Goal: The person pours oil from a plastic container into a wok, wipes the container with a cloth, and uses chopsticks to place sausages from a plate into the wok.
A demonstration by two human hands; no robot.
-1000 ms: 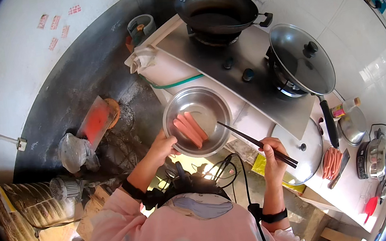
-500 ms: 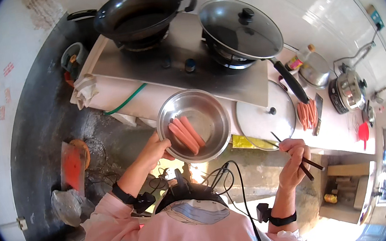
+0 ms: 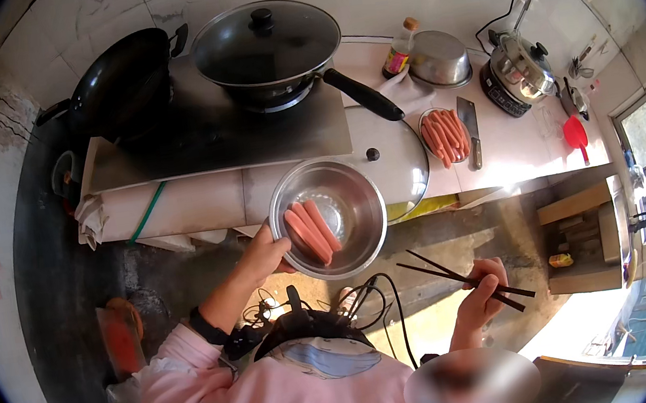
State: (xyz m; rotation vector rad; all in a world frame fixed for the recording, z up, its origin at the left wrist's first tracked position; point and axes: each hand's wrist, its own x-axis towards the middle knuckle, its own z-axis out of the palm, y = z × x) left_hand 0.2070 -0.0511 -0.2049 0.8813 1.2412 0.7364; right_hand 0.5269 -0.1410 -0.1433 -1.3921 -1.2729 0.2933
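Note:
My left hand [image 3: 265,256] grips the left rim of a steel bowl [image 3: 358,221], holding it in front of the counter. Several pink sausages [image 3: 313,234] lie side by side on the left of its bottom. To the right, my right hand [image 3: 482,295] is closed round a pair of dark chopsticks [image 3: 440,271]. Their thin tips point up and left toward the bowl, apart from it and touching nothing. On the counter beyond, a plate heaped with more sausages [image 3: 445,138] stands beside a cleaver [image 3: 468,121].
A lidded frying pan [image 3: 266,50] and a black wok [image 3: 119,81] sit on the stove [image 3: 226,149]. A glass lid [image 3: 394,155] lies on the counter. Farther right are a sauce bottle [image 3: 400,49], a metal basin [image 3: 439,57], an electric pot [image 3: 518,70] and a red ladle [image 3: 575,134].
The view has swung right, so the stove and counter sit farther left. My right hand is lower, and the chopsticks now show longer, pointing left. The bowl stays in my left hand.

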